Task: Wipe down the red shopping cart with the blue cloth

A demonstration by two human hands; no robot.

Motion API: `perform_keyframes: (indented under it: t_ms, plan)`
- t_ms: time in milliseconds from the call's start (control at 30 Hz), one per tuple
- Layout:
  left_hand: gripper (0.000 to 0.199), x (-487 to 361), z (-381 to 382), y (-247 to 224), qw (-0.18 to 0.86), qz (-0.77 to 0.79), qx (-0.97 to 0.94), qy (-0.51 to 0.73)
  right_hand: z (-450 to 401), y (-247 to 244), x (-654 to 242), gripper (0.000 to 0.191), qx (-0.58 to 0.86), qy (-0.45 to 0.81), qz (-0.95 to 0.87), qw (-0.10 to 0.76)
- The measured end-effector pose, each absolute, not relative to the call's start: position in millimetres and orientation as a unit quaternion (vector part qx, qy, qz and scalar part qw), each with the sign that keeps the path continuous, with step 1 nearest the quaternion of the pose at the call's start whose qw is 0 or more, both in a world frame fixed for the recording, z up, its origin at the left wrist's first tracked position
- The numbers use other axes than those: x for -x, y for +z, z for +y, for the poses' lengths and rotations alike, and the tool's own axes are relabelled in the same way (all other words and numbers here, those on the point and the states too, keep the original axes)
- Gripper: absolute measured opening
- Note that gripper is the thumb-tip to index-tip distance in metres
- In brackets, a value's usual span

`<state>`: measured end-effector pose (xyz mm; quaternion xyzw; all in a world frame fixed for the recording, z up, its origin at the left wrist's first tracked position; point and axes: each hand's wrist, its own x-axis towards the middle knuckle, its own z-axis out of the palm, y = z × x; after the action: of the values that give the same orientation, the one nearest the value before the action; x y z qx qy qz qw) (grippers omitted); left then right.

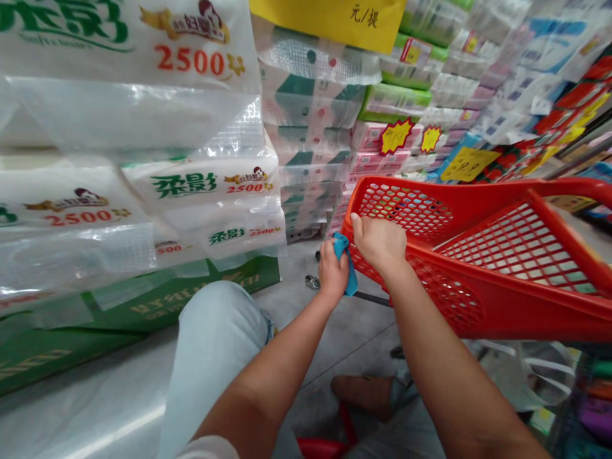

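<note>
A red plastic shopping cart (421, 237) with perforated walls stands to the right. My right hand (380, 243) is closed over the rim at its near left end. Just left of it and a little lower, my left hand (333, 271) is wrapped around a blue cloth (352, 280), part of which hangs down beside the cart's end wall. Whether the cloth touches the cart, I cannot tell. A slanted red lattice panel (535, 245) crosses the inside of the basket.
Stacked tissue packs (191, 185) rise close on the left, above a green carton (191, 296). More packs (310, 127) with a yellow price sign (335, 22) line the back. My bent knee (215, 338) is at lower left, over the grey floor (296, 331). Something red (322, 448) lies below.
</note>
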<state>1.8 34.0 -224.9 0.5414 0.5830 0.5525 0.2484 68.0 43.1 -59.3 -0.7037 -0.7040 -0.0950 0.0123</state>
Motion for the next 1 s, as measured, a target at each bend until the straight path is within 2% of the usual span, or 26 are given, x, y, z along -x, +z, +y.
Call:
perform_keyframes:
  t_ms: [300, 500, 633, 700, 800, 900, 1000]
  plan:
    - [0.028, 1.2, 24.0, -198.8, 0.274, 0.542, -0.540, 0.583, 9.0, -81.2, -102.2, 0.062, 0.662, -0.163, -0.727, 0.083]
    - [0.025, -4.4, -8.4, -180.6, 0.293, 0.511, -0.562, 0.581, -35.3, -81.1, -137.3, 0.058, 0.603, -0.161, -0.772, 0.121]
    - [0.027, -12.2, -27.5, -184.8, 0.302, 0.482, -0.610, 0.552, -63.1, -77.1, -160.3, 0.061, 0.586, -0.140, -0.787, 0.132]
    - [0.026, -13.6, -21.7, -190.1, 0.317, 0.514, -0.594, 0.531, -73.0, -74.4, -167.7, 0.061, 0.588, -0.127, -0.791, 0.114]
    - [0.027, -17.8, -20.1, -192.6, 0.327, 0.546, -0.570, 0.521, -83.1, -70.9, -169.4, 0.064, 0.613, -0.121, -0.780, 0.045]
    - [0.031, -27.4, -49.2, -190.4, 0.312, 0.512, -0.599, 0.531, -87.1, -69.9, -159.2, 0.066, 0.649, -0.097, -0.754, -0.033]
    - [0.035, -35.4, -78.6, -195.6, 0.272, 0.429, -0.670, 0.541, -85.0, -70.2, -142.3, 0.062, 0.682, -0.049, -0.727, -0.065]
